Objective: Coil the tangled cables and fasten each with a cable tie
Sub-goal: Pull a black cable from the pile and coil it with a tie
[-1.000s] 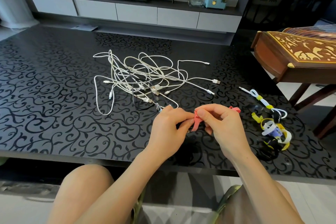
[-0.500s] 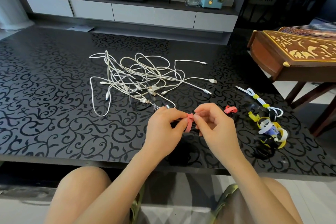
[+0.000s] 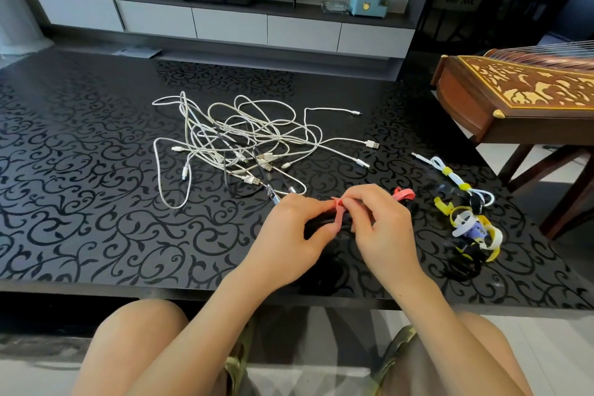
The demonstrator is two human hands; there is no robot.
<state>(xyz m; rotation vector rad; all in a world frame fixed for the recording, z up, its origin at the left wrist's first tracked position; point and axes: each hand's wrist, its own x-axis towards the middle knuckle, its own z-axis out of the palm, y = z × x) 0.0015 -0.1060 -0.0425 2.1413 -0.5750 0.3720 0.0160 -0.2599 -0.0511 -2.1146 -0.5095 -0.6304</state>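
Left hand [image 3: 289, 235]: fingers curled, with thumb and forefinger closed on the lower part of the red cable tie [image 3: 339, 215].
Right hand [image 3: 382, 228]: fingers curled, with the tie's upper end pinched between thumb and forefinger; the two hands almost touch at the fingertips.
Red cable tie: held upright between the two hands, above the near part of the table [image 3: 80, 202].
Dark cable [image 3: 316, 222]: glimpsed in the gap under the fingertips of both hands; its shape is hard to make out against the black tabletop.
Metal plug [image 3: 271, 194]: seen just beyond the left hand's knuckles.
Tangled white cables [image 3: 244, 145]: spread loose on the table beyond the left hand, well apart from it.
Second red tie [image 3: 404, 193]: lying just past the right hand's knuckles.
Tied white cable [image 3: 456, 180]: laid out to the right of the right hand, bound with yellow ties.
Pile of ties [image 3: 475, 231]: heaped to the right of the right hand, just nearer than the tied cable.
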